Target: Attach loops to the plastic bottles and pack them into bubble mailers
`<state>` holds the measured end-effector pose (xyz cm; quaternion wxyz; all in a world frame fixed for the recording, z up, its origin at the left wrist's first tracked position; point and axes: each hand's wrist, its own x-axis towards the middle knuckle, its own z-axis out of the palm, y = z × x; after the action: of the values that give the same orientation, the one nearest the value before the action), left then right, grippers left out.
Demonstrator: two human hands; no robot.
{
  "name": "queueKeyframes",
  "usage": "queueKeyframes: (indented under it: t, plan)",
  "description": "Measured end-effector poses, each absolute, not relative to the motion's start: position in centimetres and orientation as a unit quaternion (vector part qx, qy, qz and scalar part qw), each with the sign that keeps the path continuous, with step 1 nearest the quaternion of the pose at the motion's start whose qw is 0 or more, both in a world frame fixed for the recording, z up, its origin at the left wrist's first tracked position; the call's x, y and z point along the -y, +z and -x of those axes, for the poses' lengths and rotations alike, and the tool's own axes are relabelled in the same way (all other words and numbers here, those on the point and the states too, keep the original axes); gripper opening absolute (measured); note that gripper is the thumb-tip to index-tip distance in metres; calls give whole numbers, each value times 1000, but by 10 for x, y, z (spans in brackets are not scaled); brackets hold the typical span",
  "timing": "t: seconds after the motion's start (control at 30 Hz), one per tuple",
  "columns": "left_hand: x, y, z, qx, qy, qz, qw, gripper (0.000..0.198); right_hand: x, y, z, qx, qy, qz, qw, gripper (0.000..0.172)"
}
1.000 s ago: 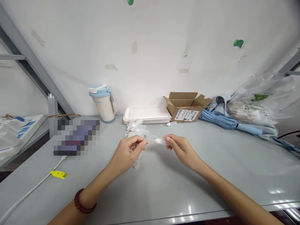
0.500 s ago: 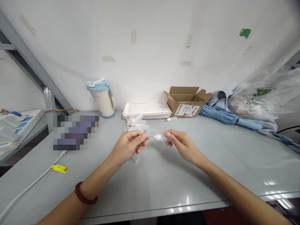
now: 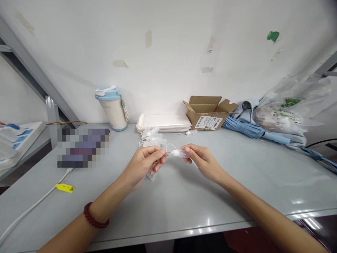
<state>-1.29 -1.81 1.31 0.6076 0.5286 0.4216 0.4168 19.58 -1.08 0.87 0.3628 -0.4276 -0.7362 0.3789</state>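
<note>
My right hand (image 3: 199, 158) is closed around a small translucent white needle-tip squeeze bottle (image 3: 179, 153), held level above the table with its nozzle toward the left. Finger and thumb of my left hand (image 3: 147, 162) pinch the far end of the thin dark needle (image 3: 169, 152) at the nozzle. A thin white strap (image 3: 171, 144) arches from the bottle to these fingertips; whatever small part they cover is hidden. Just behind my left hand lie several similar small bottles (image 3: 154, 135) in a heap, with looped straps. Another small bottle (image 3: 191, 132) lies apart near the carton.
A stack of white trays (image 3: 164, 123) and an open carton (image 3: 207, 119) stand against the wall. To the left are a cream-and-blue tumbler (image 3: 113, 110), a blurred-out device (image 3: 84, 147) and a white cable (image 3: 34, 203). A folded blue umbrella (image 3: 244, 128) and plastic bag (image 3: 289, 109) lie right.
Both hands keep the same grip, with the bottle and needle nearly unmoved between them. The whole view has shifted slightly, so the surroundings appear a little further left and up.
</note>
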Motion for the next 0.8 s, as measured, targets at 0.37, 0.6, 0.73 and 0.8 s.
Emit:
queueKeyframes:
  t: [0.37, 0.6, 0.73, 0.8]
  plan:
    - [19, 15, 13, -419, 411, -543, 601, 25, 11, 7, -196, 747, 358, 434, 354, 38]
    - [22, 11, 11, -480, 398, -659, 421, 20, 12, 5, -195, 783, 281, 438, 341, 37]
    - [23, 7, 10, -489, 377, -669, 413, 23, 11, 1, -194, 798, 264, 426, 335, 37]
    - [23, 6, 9, -490, 367, -665, 427, 24, 11, -1, -194, 804, 254, 420, 336, 38]
